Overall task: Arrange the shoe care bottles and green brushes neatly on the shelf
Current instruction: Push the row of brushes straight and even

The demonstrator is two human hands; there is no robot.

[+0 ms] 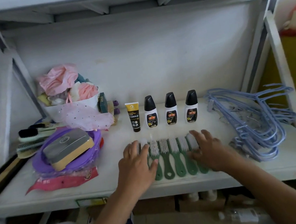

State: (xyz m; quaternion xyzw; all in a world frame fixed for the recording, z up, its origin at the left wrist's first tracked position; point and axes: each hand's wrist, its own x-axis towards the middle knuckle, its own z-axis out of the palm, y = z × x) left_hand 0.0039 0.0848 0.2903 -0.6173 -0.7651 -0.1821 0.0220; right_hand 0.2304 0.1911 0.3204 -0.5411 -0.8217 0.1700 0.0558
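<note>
Several green brushes (170,156) with white bristles lie side by side near the front of the white shelf (116,189), handles toward me. My left hand (138,164) rests flat on the leftmost brush, fingers spread. My right hand (209,149) lies flat against the rightmost brush. Neither hand grips anything. Behind the brushes stands a row: a black and yellow tube (134,116), then three white bottles with black caps, the left bottle (150,112), the middle bottle (170,109) and the right bottle (191,107), all upright and evenly spaced.
A pile of blue hangers (254,122) fills the shelf's right side. On the left lie a purple packaged item with a sponge block (67,148), other brushes (32,138) and a white bin of pink puffs (69,92). Boxes sit below the shelf.
</note>
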